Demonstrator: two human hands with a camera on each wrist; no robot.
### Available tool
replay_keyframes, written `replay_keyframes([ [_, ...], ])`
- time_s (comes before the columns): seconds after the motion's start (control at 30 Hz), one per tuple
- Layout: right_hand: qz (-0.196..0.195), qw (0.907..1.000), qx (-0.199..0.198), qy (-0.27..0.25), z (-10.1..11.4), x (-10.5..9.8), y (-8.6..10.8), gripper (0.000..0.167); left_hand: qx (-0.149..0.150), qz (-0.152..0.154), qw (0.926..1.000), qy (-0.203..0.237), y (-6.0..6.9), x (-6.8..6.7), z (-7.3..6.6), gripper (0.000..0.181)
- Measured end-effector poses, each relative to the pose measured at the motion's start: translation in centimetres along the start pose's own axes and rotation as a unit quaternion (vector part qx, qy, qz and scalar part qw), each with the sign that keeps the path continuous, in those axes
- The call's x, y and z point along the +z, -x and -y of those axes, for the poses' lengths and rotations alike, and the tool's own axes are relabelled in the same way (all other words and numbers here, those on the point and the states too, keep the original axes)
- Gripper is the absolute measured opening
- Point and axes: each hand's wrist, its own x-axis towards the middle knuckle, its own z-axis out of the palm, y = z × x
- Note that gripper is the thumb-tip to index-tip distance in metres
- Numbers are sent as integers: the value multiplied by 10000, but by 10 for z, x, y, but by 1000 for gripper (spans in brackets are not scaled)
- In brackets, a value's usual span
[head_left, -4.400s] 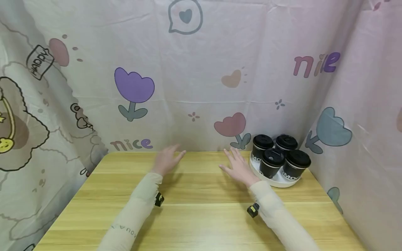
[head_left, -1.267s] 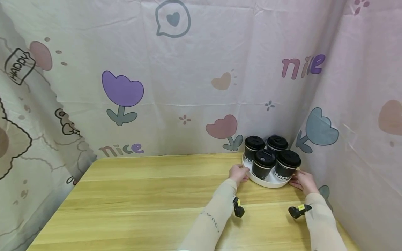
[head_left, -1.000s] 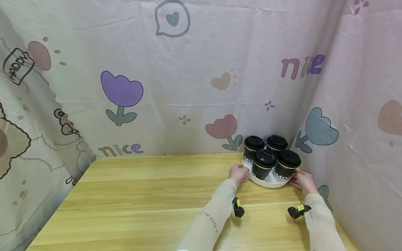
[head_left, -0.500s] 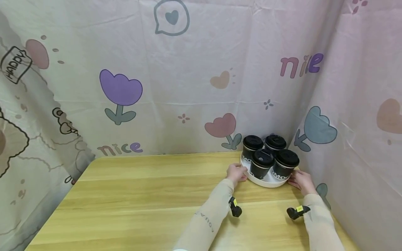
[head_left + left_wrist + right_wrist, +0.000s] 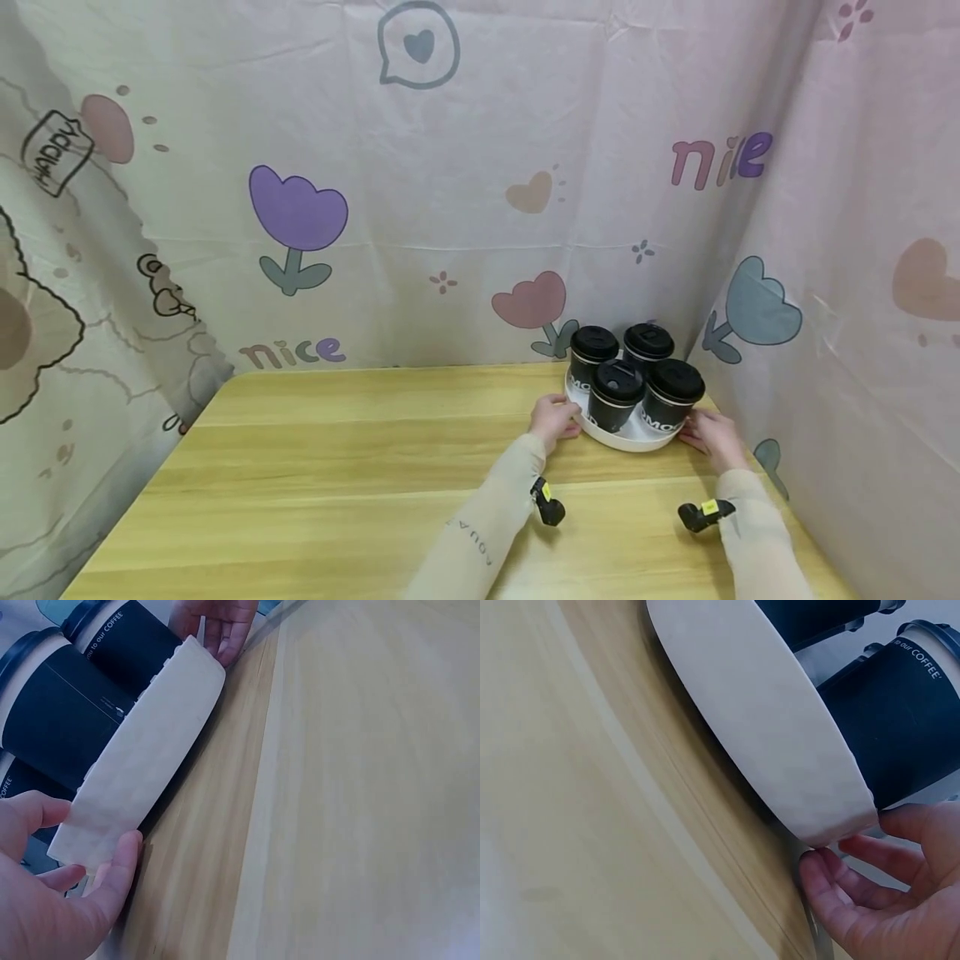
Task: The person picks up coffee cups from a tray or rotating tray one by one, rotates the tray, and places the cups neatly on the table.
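A round white tray (image 5: 633, 442) at the table's back right carries several black paper cups (image 5: 617, 396) with black lids, all upright. My left hand (image 5: 553, 419) grips the tray's left rim; in the left wrist view its thumb lies at the top edge and fingertips (image 5: 129, 846) reach under the base. On the opposite side, my right hand (image 5: 714, 437) holds the rim, with fingers curled beneath it in the right wrist view. A dark shadow runs under the tray wall (image 5: 765, 727); whether the tray is off the table I cannot tell.
The wooden table (image 5: 337, 475) stretches left and forward of the tray. A patterned cloth (image 5: 450, 183) hangs along its back edge, and more cloth (image 5: 862, 375) closes in near my right hand. Each wrist wears a small black camera (image 5: 549, 502).
Earlier both hands hovered apart with spread fingers, away from the tray. They then took hold of its two sides. In the last half second the tray and cups have shifted slightly left.
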Motion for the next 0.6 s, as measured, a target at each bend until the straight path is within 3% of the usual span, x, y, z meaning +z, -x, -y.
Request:
replay_keyframes([
  [0.3,111,9998,-124,-81,1,18,8,61,9,116,9996,243,6,-21,3,54],
  [0.6,199,9993,-101,-292,3,36,18,59,6,11,9997,264,15,-40,7,56],
])
